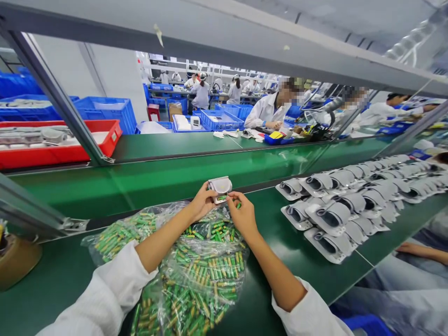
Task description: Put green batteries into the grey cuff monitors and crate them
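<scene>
My left hand (202, 203) grips a wrist blood pressure monitor (220, 185) with a rolled grey cuff, held up above the bench. Its battery compartment faces me, and a green battery (221, 198) shows in it. At the monitor's right side, the fingers of my right hand (243, 214) are closed on another green battery (238, 205), only partly visible. Below both hands lie clear plastic bags (210, 266) filled with many green and gold batteries.
Rows of monitors with grey cuffs (332, 214) cover the bench at right. A green belt (157, 179) runs behind. Tape (17, 261) sits at left, a red crate (112, 135) beyond. A metal post (63, 98) rises at left. Co-workers (268, 109) sit across and at right.
</scene>
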Demonstrator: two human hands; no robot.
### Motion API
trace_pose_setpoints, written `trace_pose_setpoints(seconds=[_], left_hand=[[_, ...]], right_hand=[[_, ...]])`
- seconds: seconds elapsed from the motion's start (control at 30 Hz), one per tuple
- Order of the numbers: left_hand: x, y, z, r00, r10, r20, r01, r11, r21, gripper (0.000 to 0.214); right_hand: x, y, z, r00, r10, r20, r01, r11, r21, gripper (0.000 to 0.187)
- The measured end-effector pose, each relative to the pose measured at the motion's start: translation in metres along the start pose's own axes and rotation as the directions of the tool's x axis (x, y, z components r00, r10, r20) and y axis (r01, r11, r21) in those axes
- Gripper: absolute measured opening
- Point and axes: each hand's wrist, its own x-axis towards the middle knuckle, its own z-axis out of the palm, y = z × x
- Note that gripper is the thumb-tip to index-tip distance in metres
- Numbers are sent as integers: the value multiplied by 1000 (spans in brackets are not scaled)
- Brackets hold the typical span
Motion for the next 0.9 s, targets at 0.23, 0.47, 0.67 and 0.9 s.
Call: trace_pose_setpoints(seconds=[0.23,0.47,0.67,0.9], left_hand=[[7,-6,-6,998,27,-64,-31,997,-66,54],[8,-7,-14,991,-17,-132,-3,989,-148,39],[7,-5,-11,990,-14,-143,-7,989,-147,40],[0,0,-3,999,44,-26,-46,997,-62,73]], right_hand=[[-2,7,2,977,-203,69,207,977,-48,29],[1,10,1,893,-298,338,389,889,-244,33],[-1,3,0,916,-283,286,335,930,-152,35],[-2,-8,-2,982,158,98,-183,918,353,39]])
